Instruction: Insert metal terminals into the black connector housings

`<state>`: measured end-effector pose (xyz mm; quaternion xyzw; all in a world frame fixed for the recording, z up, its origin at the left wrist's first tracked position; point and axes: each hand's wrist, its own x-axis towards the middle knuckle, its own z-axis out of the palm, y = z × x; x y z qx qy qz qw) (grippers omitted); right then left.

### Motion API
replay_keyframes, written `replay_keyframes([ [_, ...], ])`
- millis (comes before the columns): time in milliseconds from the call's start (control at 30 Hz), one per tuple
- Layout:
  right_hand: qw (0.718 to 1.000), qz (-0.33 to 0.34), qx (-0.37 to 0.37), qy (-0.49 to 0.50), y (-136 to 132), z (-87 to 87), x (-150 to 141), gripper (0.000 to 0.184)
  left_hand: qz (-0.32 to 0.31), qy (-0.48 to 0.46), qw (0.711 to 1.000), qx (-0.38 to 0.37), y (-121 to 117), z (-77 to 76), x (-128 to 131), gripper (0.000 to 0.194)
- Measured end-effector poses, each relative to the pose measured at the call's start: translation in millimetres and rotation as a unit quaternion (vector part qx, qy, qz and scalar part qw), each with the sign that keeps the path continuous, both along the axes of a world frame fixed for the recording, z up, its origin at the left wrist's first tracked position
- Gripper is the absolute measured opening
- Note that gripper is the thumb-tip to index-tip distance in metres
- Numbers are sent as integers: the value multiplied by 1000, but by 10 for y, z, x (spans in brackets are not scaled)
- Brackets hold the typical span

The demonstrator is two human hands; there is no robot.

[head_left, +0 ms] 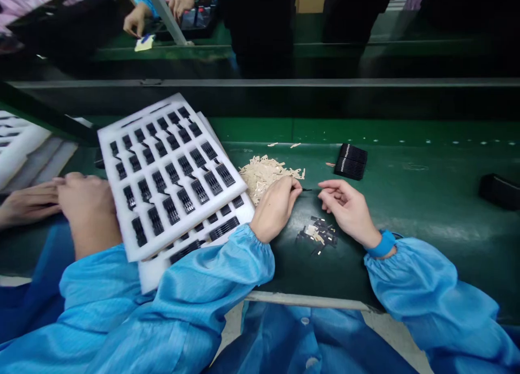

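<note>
My left hand (276, 206) rests on the green belt (406, 211), thumb and forefinger pinched on a thin dark piece (305, 189) that pokes out to the right. My right hand (345, 209) lies a little to the right of it, fingers loosely spread, holding nothing, with its fingertips close to the piece. A small heap of dark parts with beige bits (319, 236) sits between my wrists. A pile of beige strips (264, 174) lies just beyond my left hand.
Stacked white foam trays (122, 201) filled with black parts lie at the left, beside a co-worker's hands (87, 211) in blue sleeves. A black stack of parts (351, 161) and a black box (499, 191) stand farther right. Another person's hands (138, 19) work across the line.
</note>
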<state>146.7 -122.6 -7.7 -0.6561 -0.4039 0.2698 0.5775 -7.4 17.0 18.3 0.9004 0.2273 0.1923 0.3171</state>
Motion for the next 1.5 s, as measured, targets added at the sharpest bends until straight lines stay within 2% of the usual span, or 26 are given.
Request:
replay_keyframes([
  [100, 990, 16, 5, -141, -10, -1, -29, 25, -25, 29, 999, -10, -76, -36, 29, 12],
  [200, 976, 33, -16, -216, -17, 25, -39, 12, -49, 34, 998, -19, -125, -68, 39, 15],
  [400, 974, 45, -43, -219, -33, 62, -42, 10, -20, -10, 997, -76, -133, -129, 27, 16],
  [500, 975, 39, -49, -214, -23, 49, -40, 9, -27, -14, 995, -92, -101, -158, 18, 16],
  [567, 982, 2, -55, -182, -6, 36, -34, 10, -16, -7, 999, -51, -64, -164, 5, 17],
  [667, 990, -52, -57, -118, 18, 19, -23, 14, 58, 7, 993, 100, -9, -151, -17, 20],
  [733, 991, -60, -56, -104, 23, 9, -18, 15, 89, -1, 981, 172, -8, -130, -23, 24],
  [767, 991, -58, -55, -103, 22, 6, -18, 15, 86, -11, 979, 182, -24, -118, -22, 25],
  [900, 990, -54, -55, -116, 3, 10, -25, 12, -8, -83, 990, 113, -167, -79, -4, 20],
  [1000, 990, -39, -52, -125, -19, 38, -40, 9, -49, -111, 987, 101, -255, -100, 6, 18],
  [1100, 990, -20, -35, -138, -41, 71, -56, 8, -32, -102, 989, 106, -266, -154, 14, 16],
  [1233, 987, 1, -10, -160, -61, 85, -54, 7, -39, -116, 991, 60, -231, -191, 31, 16],
  [1367, 988, 17, -3, -154, -61, 83, -37, 7, -45, -117, 991, 37, -232, -173, 40, 13],
  [1500, 989, 23, -8, -148, -61, 95, -47, 8, -19, -88, 996, 7, -238, -127, 32, 10],
])
